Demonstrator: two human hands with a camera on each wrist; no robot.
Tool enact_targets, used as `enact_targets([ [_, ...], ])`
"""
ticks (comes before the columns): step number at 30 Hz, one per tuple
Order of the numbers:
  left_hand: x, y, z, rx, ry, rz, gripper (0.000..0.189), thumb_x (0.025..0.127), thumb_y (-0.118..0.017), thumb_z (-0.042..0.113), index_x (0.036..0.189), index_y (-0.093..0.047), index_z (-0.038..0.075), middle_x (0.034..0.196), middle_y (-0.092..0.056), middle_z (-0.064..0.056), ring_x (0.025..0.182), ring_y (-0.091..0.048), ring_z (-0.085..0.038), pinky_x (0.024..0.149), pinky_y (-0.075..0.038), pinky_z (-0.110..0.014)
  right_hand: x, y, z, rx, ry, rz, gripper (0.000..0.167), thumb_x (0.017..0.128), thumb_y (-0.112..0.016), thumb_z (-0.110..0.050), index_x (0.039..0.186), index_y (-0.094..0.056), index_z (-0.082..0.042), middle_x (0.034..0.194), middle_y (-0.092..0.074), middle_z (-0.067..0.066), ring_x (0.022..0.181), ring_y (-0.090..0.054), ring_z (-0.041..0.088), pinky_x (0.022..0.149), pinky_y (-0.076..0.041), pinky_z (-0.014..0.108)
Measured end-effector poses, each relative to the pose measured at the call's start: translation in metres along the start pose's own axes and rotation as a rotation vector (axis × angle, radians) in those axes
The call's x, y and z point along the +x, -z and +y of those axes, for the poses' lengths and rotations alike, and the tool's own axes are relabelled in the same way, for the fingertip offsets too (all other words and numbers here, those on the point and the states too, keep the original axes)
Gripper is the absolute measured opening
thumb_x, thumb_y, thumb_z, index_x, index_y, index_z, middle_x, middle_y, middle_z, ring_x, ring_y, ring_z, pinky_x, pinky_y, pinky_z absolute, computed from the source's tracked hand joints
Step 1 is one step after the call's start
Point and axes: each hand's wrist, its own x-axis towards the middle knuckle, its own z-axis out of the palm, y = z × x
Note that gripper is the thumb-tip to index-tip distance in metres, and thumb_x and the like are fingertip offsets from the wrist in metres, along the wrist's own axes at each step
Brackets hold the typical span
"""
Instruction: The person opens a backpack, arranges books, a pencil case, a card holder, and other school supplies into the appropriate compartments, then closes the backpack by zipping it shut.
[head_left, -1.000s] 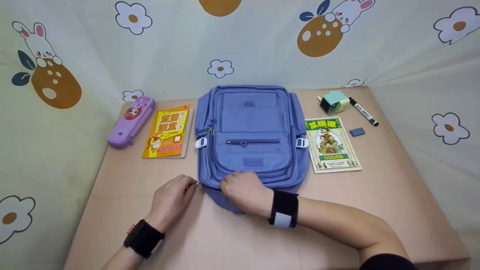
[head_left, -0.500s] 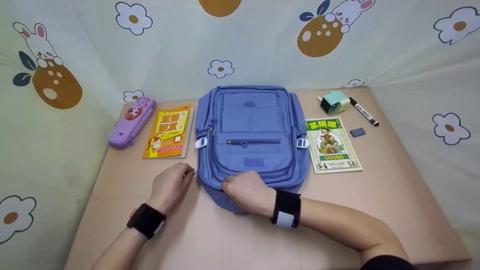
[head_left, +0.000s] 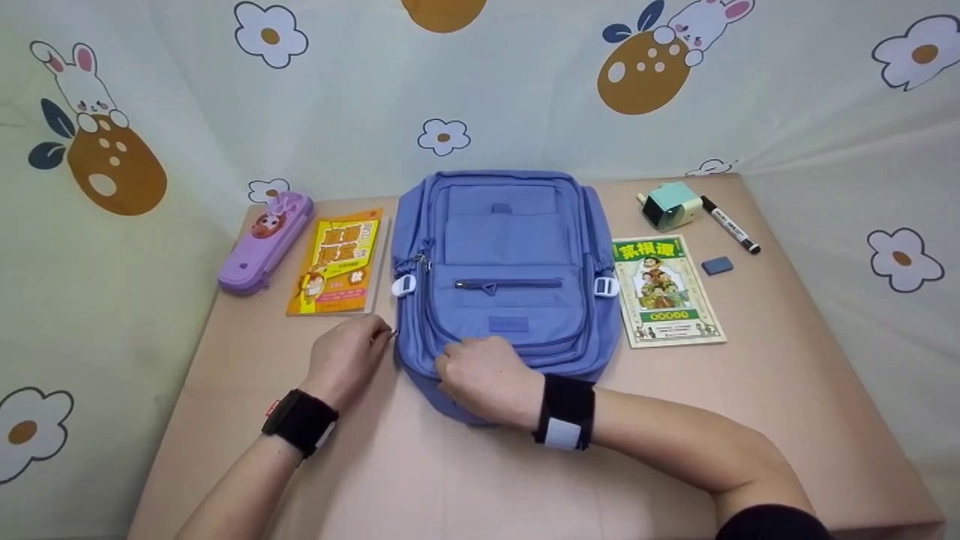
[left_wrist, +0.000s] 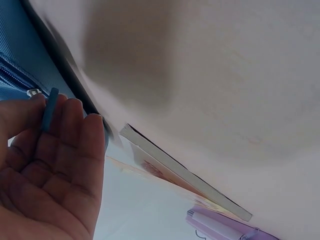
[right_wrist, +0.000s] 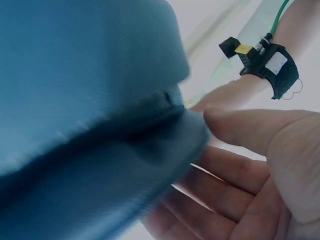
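A blue backpack (head_left: 506, 240) lies front side up on the table. At its lower left side my left hand (head_left: 349, 356) pinches a zipper pull (left_wrist: 50, 110) between thumb and fingers; the metal slider (left_wrist: 33, 92) sits on the zipper track in the left wrist view. My right hand (head_left: 491, 379) grips the fabric at the bag's lower front edge. In the right wrist view, the thumb and fingers of that hand hold a fold of blue fabric (right_wrist: 185, 135) from both sides.
Left of the bag lie an orange book (head_left: 334, 262) and a purple pencil case (head_left: 266, 244). To its right are a green-and-white book (head_left: 667, 292), a blue eraser (head_left: 718, 265), a mint pencil sharpener (head_left: 671, 205) and a black-capped marker (head_left: 731, 225). A patterned cloth (head_left: 337, 112) hangs behind.
My left hand has moved up along the bag's left side with the zipper pull. The right hand keeps its grip on the lower edge, nearly unmoved.
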Motion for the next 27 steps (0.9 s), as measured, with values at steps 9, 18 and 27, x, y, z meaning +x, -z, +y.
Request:
enact_targets([
  [9,0.000,-0.002,0.000,0.007,0.003,0.021,0.004,0.096,-0.070,0.013,0.092,-0.073,0.012,0.090,-0.074,-0.005,0.085,-0.071,-0.029,0.071,-0.055,-0.049,0.023,-0.004,-0.011,-0.124,-0.003,-0.015,0.018,0.087,-0.071,-0.023,0.070,-0.068,-0.017,0.066,-0.063,-0.002,0.058,-0.060,0.016,0.042,-0.047,0.034],
  [18,0.006,0.001,-0.001,0.020,0.015,-0.007,0.007,0.097,-0.069,0.014,0.095,-0.075,0.010,0.091,-0.074,-0.006,0.086,-0.071,-0.030,0.074,-0.055,-0.049,0.022,-0.011,-0.013,-0.179,0.028,-0.009,0.017,0.083,-0.072,-0.017,0.068,-0.066,-0.021,0.062,-0.061,-0.005,0.054,-0.059,0.013,0.040,-0.047,0.033],
  [27,0.030,0.003,-0.011,-0.031,0.065,-0.051,0.010,0.096,-0.072,0.013,0.099,-0.076,0.005,0.094,-0.074,-0.011,0.092,-0.069,-0.032,0.084,-0.054,-0.050,0.020,-0.004,-0.006,-0.098,0.041,-0.040,0.011,0.081,-0.074,-0.013,0.074,-0.067,-0.018,0.067,-0.064,-0.003,0.057,-0.062,0.016,0.043,-0.050,0.036],
])
